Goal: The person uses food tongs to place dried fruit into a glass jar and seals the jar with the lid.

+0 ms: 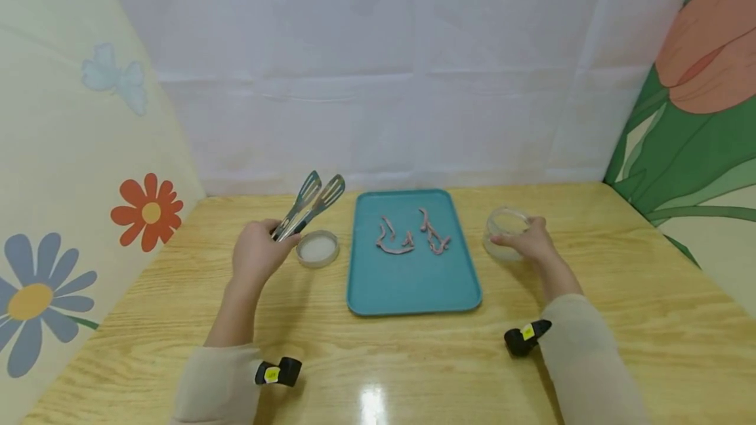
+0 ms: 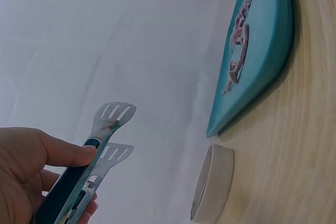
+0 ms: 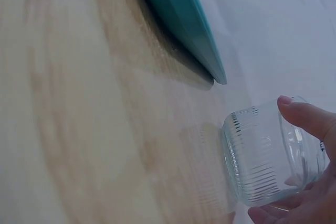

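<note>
My left hand (image 1: 258, 256) grips metal tongs (image 2: 71, 195) with dark handles. Their two slotted, spatula-like ends stand apart and point up and away. Below and right of that hand, a shallow round lid (image 1: 317, 249) with a pale centre lies on the table. My right hand (image 1: 533, 241) holds a clear glass jar (image 3: 257, 153) with a ribbed wall, thumb at the rim and fingers around the far side. The jar's base is right at the tabletop. Between the hands lies a blue-green tray (image 1: 413, 290) with several thin pinkish, meat-like strips (image 1: 396, 250) on it.
The wood-grain table (image 1: 354, 359) ends at a white cloth backdrop (image 1: 378, 84). Flower-painted panels (image 1: 53, 149) stand at both sides. The lid is close to the tray's left edge, and the jar stands close to its right edge.
</note>
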{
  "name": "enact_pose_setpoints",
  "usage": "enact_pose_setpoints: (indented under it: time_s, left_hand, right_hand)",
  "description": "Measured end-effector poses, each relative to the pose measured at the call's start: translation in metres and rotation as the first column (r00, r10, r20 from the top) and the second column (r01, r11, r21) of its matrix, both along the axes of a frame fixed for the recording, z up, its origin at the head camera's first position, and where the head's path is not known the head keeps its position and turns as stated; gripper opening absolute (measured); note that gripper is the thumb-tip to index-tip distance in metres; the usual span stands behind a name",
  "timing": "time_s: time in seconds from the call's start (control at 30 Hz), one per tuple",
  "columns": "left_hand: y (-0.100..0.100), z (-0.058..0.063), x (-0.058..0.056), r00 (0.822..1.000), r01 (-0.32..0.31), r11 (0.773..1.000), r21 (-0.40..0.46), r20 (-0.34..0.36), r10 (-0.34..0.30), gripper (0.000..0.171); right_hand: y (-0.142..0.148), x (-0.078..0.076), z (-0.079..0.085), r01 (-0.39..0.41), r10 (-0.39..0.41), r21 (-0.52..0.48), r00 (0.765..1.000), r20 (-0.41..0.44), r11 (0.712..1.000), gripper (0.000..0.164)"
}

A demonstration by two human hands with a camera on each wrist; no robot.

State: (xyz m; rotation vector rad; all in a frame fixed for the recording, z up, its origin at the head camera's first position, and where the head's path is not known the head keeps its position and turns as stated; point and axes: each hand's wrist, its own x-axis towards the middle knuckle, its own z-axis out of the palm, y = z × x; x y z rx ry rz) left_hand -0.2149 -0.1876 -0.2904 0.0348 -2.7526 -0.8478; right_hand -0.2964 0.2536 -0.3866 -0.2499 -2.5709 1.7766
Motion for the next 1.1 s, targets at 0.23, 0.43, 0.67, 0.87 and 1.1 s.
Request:
enact_pose_setpoints:
  time_s: [0.23, 0.43, 0.67, 0.87, 1.1]
  left_hand:
    - [0.011, 0.008, 0.011, 0.998, 0.061, 0.998, -0.017, 0.011, -0.061, 0.04]
    - [0.019, 0.011, 0.016, 0.992, 0.121, 0.992, -0.023, 0.04, -0.12, 0.033]
    - [0.028, 0.01, 0.017, 0.983, 0.176, 0.984, -0.041, 0.067, -0.173, 0.033]
    - [0.035, 0.002, 0.017, 0.978, 0.199, 0.975, -0.098, 0.077, -0.192, 0.039]
    - [0.043, -0.007, 0.011, 0.98, 0.194, 0.96, -0.2, 0.092, -0.179, 0.031]
  right_hand:
    - [-0.004, 0.001, 0.008, -0.016, 0.017, -0.012, 0.999, 0.035, 1.0, 0.129]
    - [-0.009, 0.006, 0.017, -0.03, 0.029, 0.005, 0.999, 0.036, 1.0, 0.115]
    - [-0.007, 0.011, 0.02, -0.036, 0.037, -0.008, 0.998, 0.047, 0.999, 0.12]
    - [-0.001, 0.006, 0.011, -0.036, 0.035, 0.016, 0.999, 0.04, 0.999, 0.125]
    - [0.001, 0.005, 0.007, -0.037, 0.037, 0.014, 0.999, 0.018, 0.999, 0.125]
